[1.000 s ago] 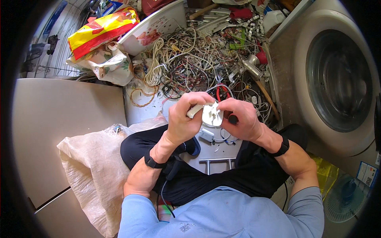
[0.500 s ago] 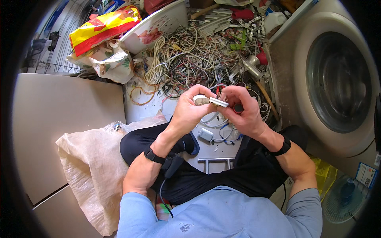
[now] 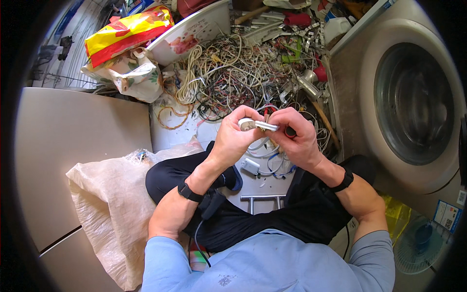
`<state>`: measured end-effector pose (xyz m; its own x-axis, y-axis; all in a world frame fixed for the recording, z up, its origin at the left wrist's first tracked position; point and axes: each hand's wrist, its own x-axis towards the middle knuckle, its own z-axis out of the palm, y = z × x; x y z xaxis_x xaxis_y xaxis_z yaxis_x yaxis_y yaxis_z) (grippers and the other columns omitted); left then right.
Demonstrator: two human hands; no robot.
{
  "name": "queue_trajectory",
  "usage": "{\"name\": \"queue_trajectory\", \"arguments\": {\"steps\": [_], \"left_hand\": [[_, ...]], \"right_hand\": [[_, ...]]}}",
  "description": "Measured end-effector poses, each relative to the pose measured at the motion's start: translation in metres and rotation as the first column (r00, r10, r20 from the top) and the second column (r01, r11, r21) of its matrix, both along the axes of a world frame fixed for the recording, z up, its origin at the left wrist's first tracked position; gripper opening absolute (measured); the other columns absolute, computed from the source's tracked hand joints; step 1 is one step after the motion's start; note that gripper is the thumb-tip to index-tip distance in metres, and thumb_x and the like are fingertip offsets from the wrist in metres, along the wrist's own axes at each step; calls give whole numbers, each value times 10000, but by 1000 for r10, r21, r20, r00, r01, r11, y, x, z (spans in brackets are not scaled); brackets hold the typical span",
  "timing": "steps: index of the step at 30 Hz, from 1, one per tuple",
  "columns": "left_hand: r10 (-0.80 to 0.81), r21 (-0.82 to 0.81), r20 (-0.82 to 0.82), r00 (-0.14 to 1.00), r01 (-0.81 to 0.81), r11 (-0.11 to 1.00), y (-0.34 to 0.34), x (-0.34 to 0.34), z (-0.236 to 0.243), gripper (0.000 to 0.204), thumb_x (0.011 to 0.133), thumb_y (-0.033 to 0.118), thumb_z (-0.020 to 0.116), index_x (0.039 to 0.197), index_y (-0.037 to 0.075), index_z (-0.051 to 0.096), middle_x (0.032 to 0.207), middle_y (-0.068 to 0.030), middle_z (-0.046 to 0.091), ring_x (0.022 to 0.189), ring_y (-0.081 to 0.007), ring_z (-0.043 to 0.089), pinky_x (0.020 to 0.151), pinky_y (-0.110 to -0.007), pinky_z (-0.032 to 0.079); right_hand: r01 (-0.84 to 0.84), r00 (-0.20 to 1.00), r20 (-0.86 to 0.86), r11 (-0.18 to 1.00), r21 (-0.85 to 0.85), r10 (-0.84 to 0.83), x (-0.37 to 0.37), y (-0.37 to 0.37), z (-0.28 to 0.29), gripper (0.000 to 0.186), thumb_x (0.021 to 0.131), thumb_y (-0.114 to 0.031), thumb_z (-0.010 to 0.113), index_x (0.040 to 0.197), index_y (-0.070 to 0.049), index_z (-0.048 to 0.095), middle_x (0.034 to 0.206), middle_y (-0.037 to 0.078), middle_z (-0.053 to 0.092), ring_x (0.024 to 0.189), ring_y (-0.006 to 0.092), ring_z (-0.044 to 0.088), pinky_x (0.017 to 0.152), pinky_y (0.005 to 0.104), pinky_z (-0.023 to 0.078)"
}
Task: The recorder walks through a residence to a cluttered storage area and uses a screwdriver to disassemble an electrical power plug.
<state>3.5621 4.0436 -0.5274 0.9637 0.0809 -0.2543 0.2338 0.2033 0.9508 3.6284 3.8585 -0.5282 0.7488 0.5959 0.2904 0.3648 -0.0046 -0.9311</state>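
My left hand (image 3: pixel 230 136) is closed, thumb and fingers pinching a small white plastic casing piece (image 3: pixel 266 126). A rounded off-white part (image 3: pixel 246 124) shows between the same fingers. My right hand (image 3: pixel 297 137) is closed too, its fingertips meeting the casing's right end. In its palm sits a red-handled tool (image 3: pixel 290 132) with a dark round end; the fingers hide most of it, so I cannot tell its kind. Below the hands, a white adapter-like block (image 3: pixel 250 167) with a pale cable lies on the floor between my legs.
A tangled heap of cables (image 3: pixel 233 73) spreads beyond my hands, with metal scraps behind it. A white tub (image 3: pixel 194 34) and a red-yellow bag (image 3: pixel 127 34) stand far left. A front-loading washing machine (image 3: pixel 360 97) borders the right; a pale woven sack (image 3: pixel 109 204) lies left.
My right fingers have shifted slightly and closed in over the casing's right end. The casing is turned a little, and the rounded part remains in my left fingers.
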Motion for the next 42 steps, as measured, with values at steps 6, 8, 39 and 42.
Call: {"name": "queue_trajectory", "arguments": {"steps": [6, 8, 39, 42], "left_hand": [[14, 16, 70, 997, -15, 1000, -4, -3, -1, 195, 891, 61, 768, 1043, 48, 647, 910, 32, 665, 829, -27, 598, 736, -203, 506], [5, 15, 66, 998, -6, 1000, -5, -2, -2, 198, 890, 65, 766, 1049, 48, 650, 911, 27, 669, 830, -31, 606, 738, -206, 508], [-40, -225, -92, 995, 18, 974, -2, 0, -7, 207, 992, 215, 672, 1034, 23, 609, 877, -53, 666, 723, -118, 668, 637, -251, 538], [-33, -208, -89, 995, 13, 978, -4, 0, -5, 199, 996, 211, 665, 1031, 23, 611, 870, -55, 664, 719, -120, 668, 633, -253, 537]], "right_hand": [[18, 998, -67, 999, -50, -22, -1, -1, 6, 196, 866, 13, 740, 1041, -27, 659, 954, 46, 645, 801, 98, 596, 669, 243, 484], [19, 984, -176, 998, -66, -31, 0, -3, 5, 190, 882, -11, 732, 1057, -23, 661, 950, 41, 652, 799, 92, 597, 676, 239, 488], [7, 780, -625, 999, -38, -30, 4, 4, 2, 190, 945, -83, 676, 1112, -5, 629, 952, 16, 643, 740, 60, 599, 615, 207, 479], [28, 815, -579, 999, -22, -35, 1, 5, -4, 176, 954, -78, 674, 1106, -5, 621, 895, 5, 617, 695, 49, 569, 588, 203, 455]]}}
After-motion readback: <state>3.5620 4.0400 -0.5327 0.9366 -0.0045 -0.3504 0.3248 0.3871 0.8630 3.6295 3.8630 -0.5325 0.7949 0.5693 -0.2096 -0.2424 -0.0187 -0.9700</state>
